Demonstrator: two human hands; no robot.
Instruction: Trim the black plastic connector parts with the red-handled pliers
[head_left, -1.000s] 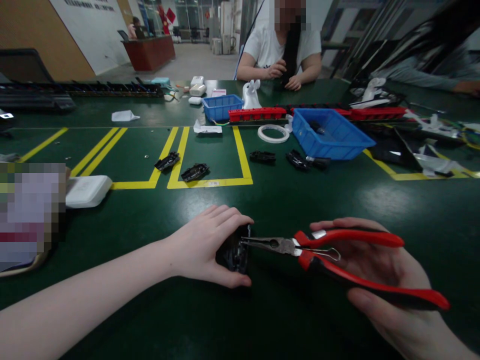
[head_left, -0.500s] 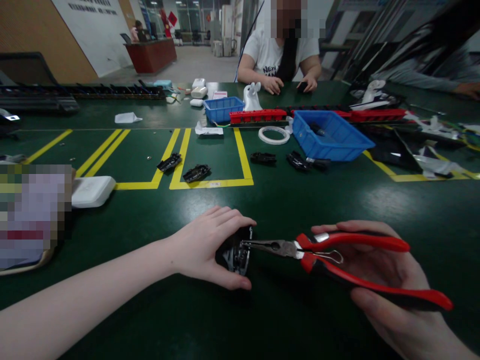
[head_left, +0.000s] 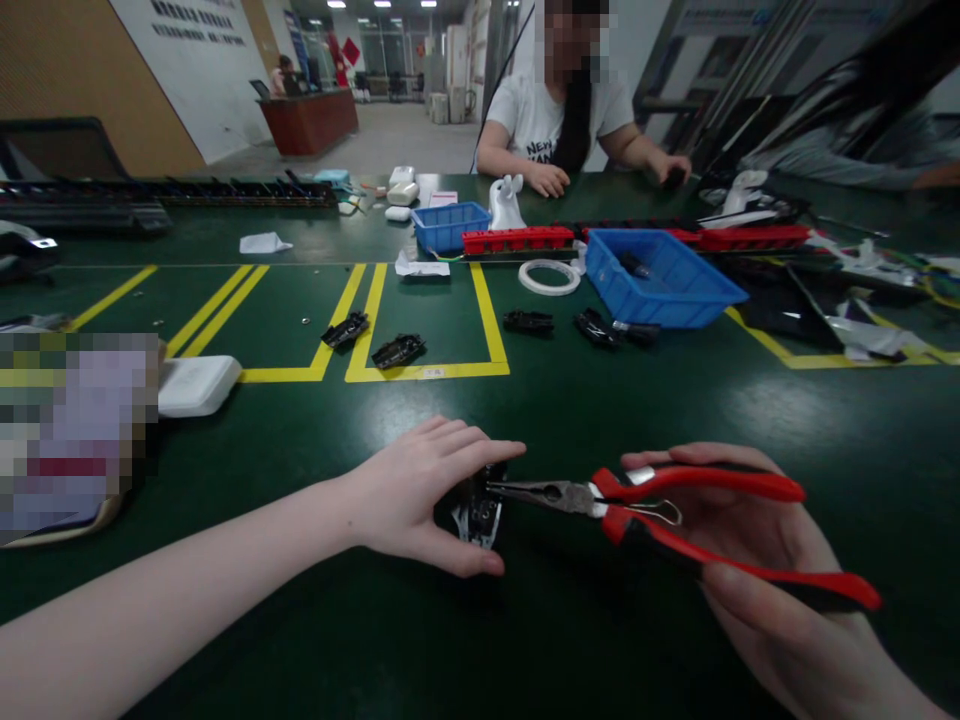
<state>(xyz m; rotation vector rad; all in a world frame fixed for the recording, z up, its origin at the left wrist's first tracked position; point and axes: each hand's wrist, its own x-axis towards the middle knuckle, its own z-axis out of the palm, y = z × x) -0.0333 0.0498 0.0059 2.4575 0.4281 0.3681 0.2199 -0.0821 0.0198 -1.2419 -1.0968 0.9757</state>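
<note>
My left hand is wrapped over a small black plastic part on the green table, pinning it between fingers and thumb. Most of the part is hidden under the hand. My right hand grips red-handled needle-nose pliers. The pliers' metal jaws point left and their tip reaches into the black part.
Loose black parts lie inside yellow floor-tape boxes. A large blue bin, a small blue bin, red trays and a tape ring stand behind. A white block sits at left. A person sits across the table.
My left fingers have lifted and straightened a little, showing more of the black part. The pliers' handles have closed slightly. The person opposite has stretched one arm out to the right.
</note>
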